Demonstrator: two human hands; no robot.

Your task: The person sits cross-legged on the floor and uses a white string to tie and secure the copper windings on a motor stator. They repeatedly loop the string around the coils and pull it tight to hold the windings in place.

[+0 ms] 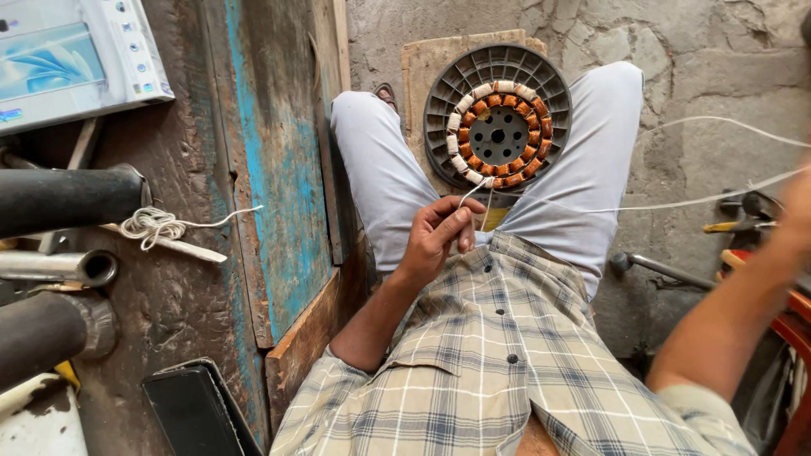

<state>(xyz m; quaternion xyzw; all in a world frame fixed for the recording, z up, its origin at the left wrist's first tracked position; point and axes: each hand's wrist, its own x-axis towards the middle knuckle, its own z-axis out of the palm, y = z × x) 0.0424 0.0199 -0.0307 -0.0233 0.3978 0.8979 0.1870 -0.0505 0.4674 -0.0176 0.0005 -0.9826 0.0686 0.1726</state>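
Head view: left hand [439, 236] at lap pinches white cord [473, 192] closed between fingers, right hand [798, 211] blurred at frame edge, grip unclear, cord stretched toward it; beyond, copper-wound motor coil [498, 133] lies between knees on floor.

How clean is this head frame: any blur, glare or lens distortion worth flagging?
Head view: even daylight, soft shadows, no glare; the left hand pinching white thread and the copper-wound stator are sharp; the right hand, at the right edge, is smeared by motion blur; wide-angle distortion bends the frame edges, noticeably the pipes at left.
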